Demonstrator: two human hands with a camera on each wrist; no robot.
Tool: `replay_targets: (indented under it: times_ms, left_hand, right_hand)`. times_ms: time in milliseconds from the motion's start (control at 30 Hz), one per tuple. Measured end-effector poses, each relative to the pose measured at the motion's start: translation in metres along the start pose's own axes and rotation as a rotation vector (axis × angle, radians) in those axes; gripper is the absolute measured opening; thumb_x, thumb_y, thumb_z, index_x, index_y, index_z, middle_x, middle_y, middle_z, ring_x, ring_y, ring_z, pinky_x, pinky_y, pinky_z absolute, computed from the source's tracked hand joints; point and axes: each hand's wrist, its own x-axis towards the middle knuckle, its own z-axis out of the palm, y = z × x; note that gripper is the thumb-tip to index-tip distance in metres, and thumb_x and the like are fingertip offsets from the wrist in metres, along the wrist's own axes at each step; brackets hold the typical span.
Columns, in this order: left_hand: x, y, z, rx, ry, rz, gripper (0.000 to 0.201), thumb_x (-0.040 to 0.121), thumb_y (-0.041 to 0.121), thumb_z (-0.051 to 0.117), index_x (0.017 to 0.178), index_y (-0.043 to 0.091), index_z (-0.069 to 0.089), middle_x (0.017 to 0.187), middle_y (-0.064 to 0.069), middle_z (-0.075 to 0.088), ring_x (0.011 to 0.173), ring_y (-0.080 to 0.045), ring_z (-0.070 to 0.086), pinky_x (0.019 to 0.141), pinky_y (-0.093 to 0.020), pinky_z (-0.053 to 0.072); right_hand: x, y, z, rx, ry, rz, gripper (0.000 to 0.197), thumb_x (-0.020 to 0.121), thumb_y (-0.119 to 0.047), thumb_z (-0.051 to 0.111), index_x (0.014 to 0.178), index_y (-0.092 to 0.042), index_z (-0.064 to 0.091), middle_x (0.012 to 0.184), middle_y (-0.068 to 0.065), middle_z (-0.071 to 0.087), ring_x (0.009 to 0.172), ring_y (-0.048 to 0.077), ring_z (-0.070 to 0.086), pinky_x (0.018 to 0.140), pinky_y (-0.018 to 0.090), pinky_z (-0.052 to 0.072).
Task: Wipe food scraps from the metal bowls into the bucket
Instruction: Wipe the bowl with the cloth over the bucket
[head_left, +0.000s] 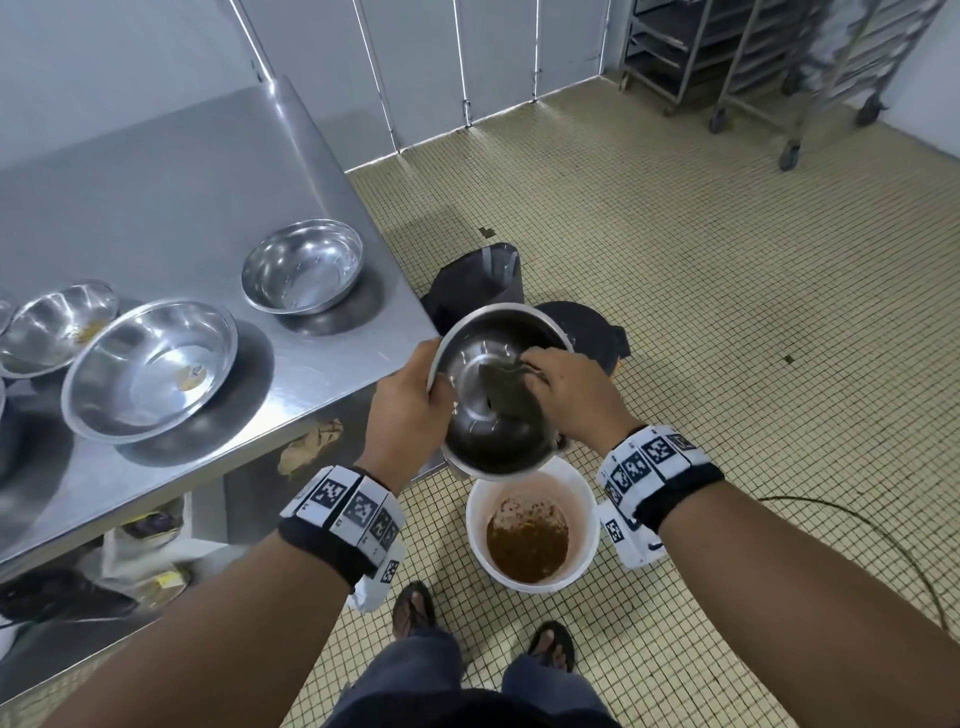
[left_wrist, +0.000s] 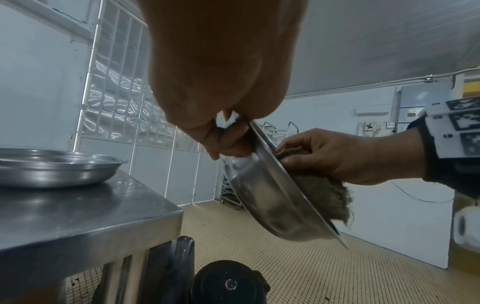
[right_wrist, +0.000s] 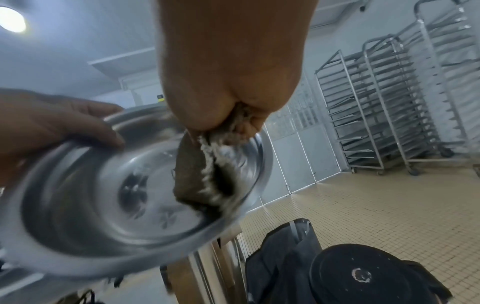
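My left hand grips the rim of a metal bowl and holds it tilted over a white bucket on the floor. Brown food slop lies in the bucket. My right hand grips a dirty grey-brown cloth inside the bowl, against its right inner wall. In the left wrist view the bowl tips steeply and the cloth hangs over its lower rim. In the right wrist view the cloth covers the bowl's right inner side, and the picture is blurred.
A steel table on the left carries three more metal bowls: one near its far corner, a large one with scraps, and one behind it. A black bag and a black round lid stand beyond the bucket. Wheeled racks stand at the far right.
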Motion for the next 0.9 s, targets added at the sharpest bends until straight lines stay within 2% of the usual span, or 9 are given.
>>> replay_targets:
  times_ms: [167,333,433,533,600,700,800,867,900]
  left_hand:
    - [0.003,-0.003,-0.004,-0.047,-0.014,-0.005,0.033,0.104,0.018,0.050,0.134,0.029,0.058,0.088,0.011,0.067,0.079,-0.007,0.068,0.070,-0.026,0.057]
    - [0.004,0.006,-0.012,-0.097,-0.053,-0.004,0.033,0.102,0.017,0.052,0.127,0.036,0.061,0.092,0.016,0.069,0.085,-0.003,0.065,0.074,-0.028,0.053]
    - [0.003,0.013,-0.020,-0.128,-0.067,-0.012,0.036,0.099,0.015,0.053,0.119,0.044,0.062,0.091,0.010,0.073,0.086,-0.013,0.069,0.076,-0.038,0.059]
    - [0.002,0.016,-0.028,-0.154,-0.086,0.017,0.037,0.098,0.014,0.053,0.119,0.043,0.063,0.093,0.009,0.074,0.085,-0.016,0.070,0.077,-0.043,0.060]
    - [0.002,0.017,-0.032,-0.180,-0.084,0.036,0.039,0.097,0.013,0.053,0.123,0.040,0.064,0.095,0.009,0.074,0.085,-0.013,0.071,0.077,-0.041,0.060]
    - [0.003,0.016,-0.035,-0.220,-0.073,0.054,0.042,0.097,0.009,0.054,0.124,0.040,0.064,0.099,0.011,0.075,0.088,-0.006,0.070,0.077,-0.031,0.057]
    - [0.008,0.013,-0.038,-0.265,-0.087,0.085,0.044,0.095,0.008,0.054,0.122,0.040,0.066,0.101,0.011,0.075,0.092,-0.007,0.070,0.081,-0.031,0.057]
    - [0.011,0.012,-0.042,-0.256,-0.104,0.128,0.046,0.096,0.006,0.054,0.116,0.045,0.065,0.098,0.013,0.074,0.090,-0.006,0.069,0.079,-0.027,0.055]
    - [0.013,0.013,-0.044,-0.249,-0.110,0.155,0.047,0.096,0.006,0.053,0.113,0.048,0.063,0.095,0.015,0.073,0.089,-0.005,0.068,0.077,-0.024,0.053]
  right_hand:
    - [0.006,-0.005,-0.024,0.051,0.106,-0.184,0.022,0.104,-0.034,0.050,0.115,-0.027,0.068,0.103,-0.010,0.069,0.089,0.012,0.064,0.077,0.037,0.057]
    - [0.018,-0.002,-0.052,0.007,0.320,-0.134,0.026,0.104,-0.029,0.049,0.122,-0.024,0.067,0.107,-0.008,0.067,0.089,0.009,0.060,0.080,0.031,0.054]
    - [0.022,-0.003,-0.066,-0.066,0.338,-0.140,0.028,0.105,-0.031,0.051,0.127,-0.021,0.065,0.113,-0.005,0.067,0.091,0.010,0.062,0.080,0.032,0.058]
    - [0.026,-0.009,-0.075,-0.090,0.376,-0.131,0.028,0.105,-0.032,0.053,0.129,-0.021,0.056,0.113,0.000,0.065,0.087,0.013,0.062,0.071,0.032,0.058]
    - [0.024,-0.014,-0.078,-0.124,0.411,-0.140,0.023,0.104,-0.030,0.054,0.125,-0.019,0.056,0.118,0.002,0.060,0.090,0.012,0.058,0.070,0.031,0.057]
    - [0.020,-0.013,-0.075,-0.170,0.395,-0.201,0.022,0.103,-0.031,0.055,0.117,-0.015,0.062,0.135,0.004,0.053,0.110,0.017,0.055,0.088,0.033,0.054]
    - [0.021,-0.012,-0.073,-0.192,0.330,-0.204,0.037,0.097,-0.041,0.063,0.118,-0.011,0.059,0.145,0.008,0.047,0.124,0.024,0.051,0.099,0.036,0.045]
    - [0.020,-0.016,-0.075,-0.183,0.274,-0.150,0.038,0.095,-0.041,0.067,0.119,-0.013,0.055,0.132,0.004,0.054,0.112,0.018,0.057,0.094,0.034,0.051]
    - [0.019,-0.019,-0.076,-0.162,0.247,-0.111,0.035,0.095,-0.039,0.067,0.117,-0.016,0.053,0.116,-0.001,0.059,0.096,0.015,0.061,0.083,0.035,0.058]
